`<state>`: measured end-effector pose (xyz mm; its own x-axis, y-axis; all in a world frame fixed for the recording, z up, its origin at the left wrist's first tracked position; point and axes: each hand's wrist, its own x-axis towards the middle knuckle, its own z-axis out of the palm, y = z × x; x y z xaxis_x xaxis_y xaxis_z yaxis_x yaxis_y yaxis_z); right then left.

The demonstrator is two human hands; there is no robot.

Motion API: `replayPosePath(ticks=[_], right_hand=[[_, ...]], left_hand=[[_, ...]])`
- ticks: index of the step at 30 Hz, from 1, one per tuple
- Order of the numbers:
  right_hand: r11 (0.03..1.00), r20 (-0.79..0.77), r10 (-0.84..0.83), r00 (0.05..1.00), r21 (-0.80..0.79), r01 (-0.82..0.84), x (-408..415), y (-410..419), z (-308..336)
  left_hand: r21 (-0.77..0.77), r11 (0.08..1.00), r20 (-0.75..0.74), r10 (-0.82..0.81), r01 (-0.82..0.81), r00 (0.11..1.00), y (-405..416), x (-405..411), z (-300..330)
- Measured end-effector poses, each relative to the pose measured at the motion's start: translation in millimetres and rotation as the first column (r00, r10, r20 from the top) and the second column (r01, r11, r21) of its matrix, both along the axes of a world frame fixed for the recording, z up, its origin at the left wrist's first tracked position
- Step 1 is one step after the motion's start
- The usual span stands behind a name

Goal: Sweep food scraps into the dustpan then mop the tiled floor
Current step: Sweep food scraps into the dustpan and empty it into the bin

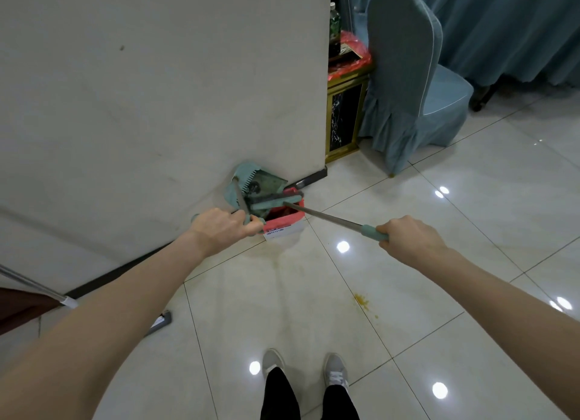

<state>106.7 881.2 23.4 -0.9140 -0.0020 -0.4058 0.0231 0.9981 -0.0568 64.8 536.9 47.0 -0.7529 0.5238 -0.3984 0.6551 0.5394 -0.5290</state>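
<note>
Dustpan (260, 184) handle gripped by left hand (219, 229), broom (326, 216) handle by right hand (408, 239) (broom head indistinct).

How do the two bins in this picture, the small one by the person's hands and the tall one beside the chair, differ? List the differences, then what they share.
The small bin is low and white, standing against the wall's foot; the tall bin is dark marble-patterned with gold trim, standing behind the wall's corner. The broom and dustpan sit over the small bin; the tall bin instead holds a bottle. Both have red liners.
</note>
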Motion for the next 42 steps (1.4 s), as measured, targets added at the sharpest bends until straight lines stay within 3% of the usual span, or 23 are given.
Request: replayPosePath(ticks=[6, 12, 16, 26, 34, 42], right_hand=[[0.999, -0.008, -0.016, 1.000, 0.030, 0.016, 3.2, 16.6, 9.2], [0.999, -0.046, -0.041, 0.998, -0.037, 0.039, 12.2, 20.1, 23.8], [0.997, -0.076, 0.011, 0.997, -0.071, -0.016, 15.4, 2.4, 31.3], [0.994, -0.074, 0.106, 0.992, 0.015, -0.105, 12.0, 6.2, 35.8], [0.996, -0.060, 0.089, 0.994, -0.026, -0.090, 25.5, 18.6, 45.2], [0.981, -0.081, 0.137, 0.987, -0.126, -0.146, 7.9, -51.3, 55.9]], left_hand=[[0.041, 0.999, -0.011, 0.020, -0.019, 1.000, -9.9, 6.3, -1.4], [0.099, 0.993, -0.046, 0.072, -0.067, 0.996, -19.1, 15.6, 0.9], [0.125, 0.988, -0.070, 0.103, -0.094, 0.992, -14.3, 23.8, 3.8], [0.253, 0.958, -0.195, 0.185, -0.132, 0.963, -30.1, 43.7, 7.8], [0.418, 0.858, -0.244, 0.422, -0.298, 0.873, -65.0, 73.9, 3.3], [0.527, 0.685, -0.206, 0.677, -0.503, 0.707, -99.6, 110.6, 7.4]])
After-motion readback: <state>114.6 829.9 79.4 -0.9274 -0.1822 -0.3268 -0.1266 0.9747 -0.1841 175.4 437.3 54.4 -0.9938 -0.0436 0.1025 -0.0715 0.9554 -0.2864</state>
